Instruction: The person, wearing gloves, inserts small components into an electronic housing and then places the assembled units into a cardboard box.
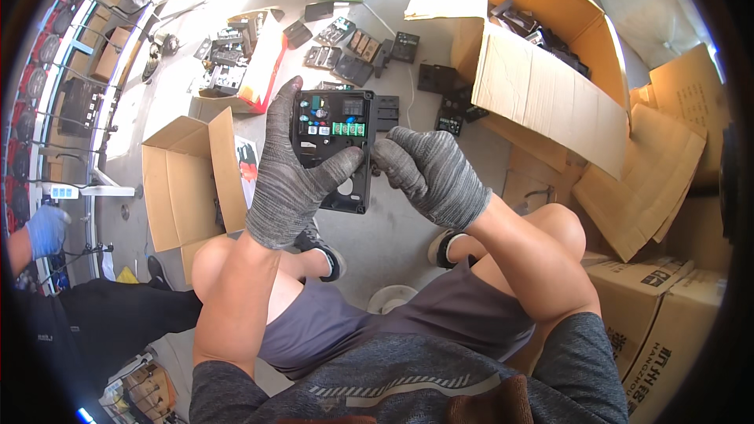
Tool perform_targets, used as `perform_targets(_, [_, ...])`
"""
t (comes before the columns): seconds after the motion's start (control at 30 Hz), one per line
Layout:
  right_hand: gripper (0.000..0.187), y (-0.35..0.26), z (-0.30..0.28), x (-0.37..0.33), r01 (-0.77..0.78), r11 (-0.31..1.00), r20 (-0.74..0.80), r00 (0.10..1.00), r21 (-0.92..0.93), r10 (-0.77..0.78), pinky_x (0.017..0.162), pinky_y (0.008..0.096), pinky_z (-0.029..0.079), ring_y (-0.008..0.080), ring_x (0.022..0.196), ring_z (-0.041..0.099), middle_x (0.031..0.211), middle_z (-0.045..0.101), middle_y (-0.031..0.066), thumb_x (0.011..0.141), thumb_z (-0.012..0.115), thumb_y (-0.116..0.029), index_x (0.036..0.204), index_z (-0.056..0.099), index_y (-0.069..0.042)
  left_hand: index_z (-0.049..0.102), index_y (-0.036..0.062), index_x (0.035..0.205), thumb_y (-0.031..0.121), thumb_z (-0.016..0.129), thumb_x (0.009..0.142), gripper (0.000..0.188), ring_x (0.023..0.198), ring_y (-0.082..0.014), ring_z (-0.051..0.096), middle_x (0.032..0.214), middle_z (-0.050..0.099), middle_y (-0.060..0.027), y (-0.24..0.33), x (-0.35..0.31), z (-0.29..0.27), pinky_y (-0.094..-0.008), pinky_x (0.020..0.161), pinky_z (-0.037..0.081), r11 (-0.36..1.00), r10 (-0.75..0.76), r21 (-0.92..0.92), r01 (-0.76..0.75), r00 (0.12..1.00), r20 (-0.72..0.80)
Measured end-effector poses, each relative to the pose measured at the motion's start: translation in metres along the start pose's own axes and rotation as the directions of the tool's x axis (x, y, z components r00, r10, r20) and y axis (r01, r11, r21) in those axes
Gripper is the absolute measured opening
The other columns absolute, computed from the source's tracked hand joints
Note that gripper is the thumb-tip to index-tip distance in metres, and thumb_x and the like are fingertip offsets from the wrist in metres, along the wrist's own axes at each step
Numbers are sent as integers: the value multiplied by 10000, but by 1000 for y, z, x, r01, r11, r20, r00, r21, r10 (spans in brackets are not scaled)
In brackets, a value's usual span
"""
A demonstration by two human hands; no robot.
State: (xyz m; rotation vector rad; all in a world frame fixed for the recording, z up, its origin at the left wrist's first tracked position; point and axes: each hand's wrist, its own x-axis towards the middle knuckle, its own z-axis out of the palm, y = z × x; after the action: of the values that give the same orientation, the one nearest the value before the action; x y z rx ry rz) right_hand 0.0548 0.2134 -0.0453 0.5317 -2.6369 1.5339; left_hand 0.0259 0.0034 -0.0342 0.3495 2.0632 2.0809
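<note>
My left hand [290,177], in a grey knit glove, grips a black plastic housing [357,184] along its left side, thumb across the front. Inside the housing shows a circuit board [316,112] with small components and a row of green terminal blocks [349,129]. A round hole and a slot are in its lower part. My right hand [436,177], also gloved in grey, is closed at the housing's right edge, its fingers curled together. Something small and dark is at its fingertips, too hidden to name.
Similar black housings [353,69] lie scattered on the floor ahead. A large cardboard box [542,71] of black parts stands at right, a red-edged box [271,63] of boards ahead left, an opened carton [177,165] nearer. Another person's blue-gloved hand [47,232] is at far left beside a rack.
</note>
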Motion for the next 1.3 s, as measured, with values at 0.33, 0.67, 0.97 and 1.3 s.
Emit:
perform_targets(0.33, [251,-5,3,-1,117,976,-54,990,-185,-129,599,380,560,323,697,693,785,661,128,860,715,-217,1021,614,-53,165,54,1564,121,864,784,1049,1170,-211,598,1343,519,-148,0,-2,1,-342,984,538,999,-42,-3,42,999,8])
perform_targets(0.67, [267,-9,2,-6,-352,843,161,936,407,313,553,351,518,203,582,626,692,625,87,992,605,-286,953,615,-22,187,61,1569,95,874,751,1068,1164,-216,603,1344,519,-155,1,-1,0,-333,985,538,983,120,141,-119,993,-3])
perform_targets(0.97, [272,-6,-2,-7,203,892,116,978,-403,-171,610,420,556,339,709,685,839,682,115,851,736,-316,931,616,-86,244,39,1533,149,863,794,970,1170,-184,587,1320,560,-98,-10,-6,-4,-331,973,531,966,-238,-77,248,965,113])
perform_targets(1.3, [311,-11,3,-4,-176,954,-18,982,241,186,578,373,518,269,590,651,700,655,157,893,733,-310,893,692,-1,192,77,1552,126,854,809,996,1106,-190,638,1293,552,-144,-4,-6,6,-341,930,567,990,15,140,-15,1000,5])
